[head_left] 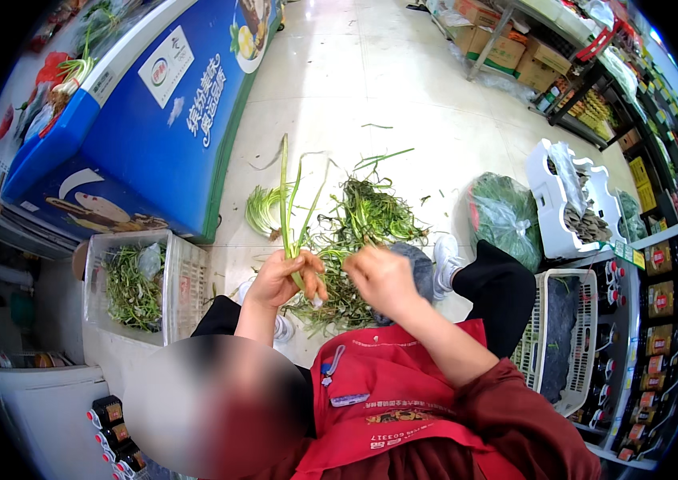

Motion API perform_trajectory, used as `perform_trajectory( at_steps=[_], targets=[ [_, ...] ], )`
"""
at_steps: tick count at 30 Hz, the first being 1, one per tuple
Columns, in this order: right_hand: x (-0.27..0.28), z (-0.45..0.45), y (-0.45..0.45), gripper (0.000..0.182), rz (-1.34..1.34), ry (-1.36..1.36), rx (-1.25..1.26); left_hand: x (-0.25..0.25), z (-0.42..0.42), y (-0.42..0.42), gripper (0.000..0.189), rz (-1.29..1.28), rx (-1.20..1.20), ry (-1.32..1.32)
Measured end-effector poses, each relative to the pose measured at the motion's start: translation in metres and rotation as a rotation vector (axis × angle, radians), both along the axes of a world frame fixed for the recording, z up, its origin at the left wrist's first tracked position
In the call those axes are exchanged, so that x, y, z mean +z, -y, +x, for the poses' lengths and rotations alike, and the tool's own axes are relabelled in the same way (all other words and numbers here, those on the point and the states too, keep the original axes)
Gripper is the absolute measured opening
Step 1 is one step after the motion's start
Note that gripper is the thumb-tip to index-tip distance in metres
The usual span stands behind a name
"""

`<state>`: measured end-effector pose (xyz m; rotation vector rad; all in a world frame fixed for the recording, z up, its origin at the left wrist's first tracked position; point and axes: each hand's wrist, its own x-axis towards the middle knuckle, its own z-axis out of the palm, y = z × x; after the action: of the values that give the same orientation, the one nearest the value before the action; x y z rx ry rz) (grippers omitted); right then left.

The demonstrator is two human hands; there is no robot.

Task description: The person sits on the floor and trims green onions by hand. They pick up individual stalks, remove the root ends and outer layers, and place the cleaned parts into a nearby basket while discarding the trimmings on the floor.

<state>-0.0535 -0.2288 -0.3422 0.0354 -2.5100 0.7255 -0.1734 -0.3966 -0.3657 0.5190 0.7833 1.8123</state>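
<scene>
My left hand [276, 281] grips a green onion [288, 225] by its lower stem. The long leaves point away from me and one is bent over, while the white root end shows below my fingers. To the right, my right hand [384, 281] is raised with curled fingers, blurred by motion; whether it holds anything is unclear. Under both hands a heap of stripped leaves and trimmings [369, 210] lies on the tiled floor. Beyond my left hand rests a bundle of green onions [264, 210] with its roots towards me.
A blue chest freezer [159, 132] stands at left, near a plastic crate [189, 282] of wilted greens. On the right are a bagged bundle of greens [504, 222], a white foam box [546, 192], a pale basket [585, 336] and shelves of bottles [660, 300].
</scene>
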Motion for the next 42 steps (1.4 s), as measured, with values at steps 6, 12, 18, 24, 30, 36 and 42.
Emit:
perform_trajectory(
  at_steps=[6, 12, 18, 24, 30, 36, 42],
  targets=[
    [0.060, -0.035, -0.022, 0.019, 0.346, -0.401, 0.146, 0.003, 0.006, -0.001, 0.034, 0.064, -0.181, -0.037],
    [0.043, -0.039, -0.025, 0.010, 0.420, -0.264, 0.292, 0.000, 0.006, -0.002, 0.034, 0.057, -0.309, -0.052],
    [0.035, -0.038, -0.015, 0.005, -0.101, -0.102, 0.181, -0.004, 0.007, -0.003, 0.034, 0.093, -0.359, -0.033],
    [0.050, -0.046, -0.020, 0.018, 0.163, -0.182, 0.421, -0.001, 0.009, -0.005, 0.033, 0.086, -0.447, -0.074],
    [0.054, -0.051, -0.019, 0.017, 0.448, -0.201, 0.489, -0.004, 0.008, -0.002, 0.032, 0.057, -0.501, -0.074],
    [0.051, -0.048, -0.019, 0.010, 0.280, -0.109, 0.340, -0.004, 0.007, -0.003, 0.033, 0.087, -0.490, -0.084],
    [0.060, -0.052, -0.064, 0.002, -0.170, -0.125, 0.131, -0.008, 0.006, 0.003, 0.036, 0.151, -0.516, -0.053]
  ],
)
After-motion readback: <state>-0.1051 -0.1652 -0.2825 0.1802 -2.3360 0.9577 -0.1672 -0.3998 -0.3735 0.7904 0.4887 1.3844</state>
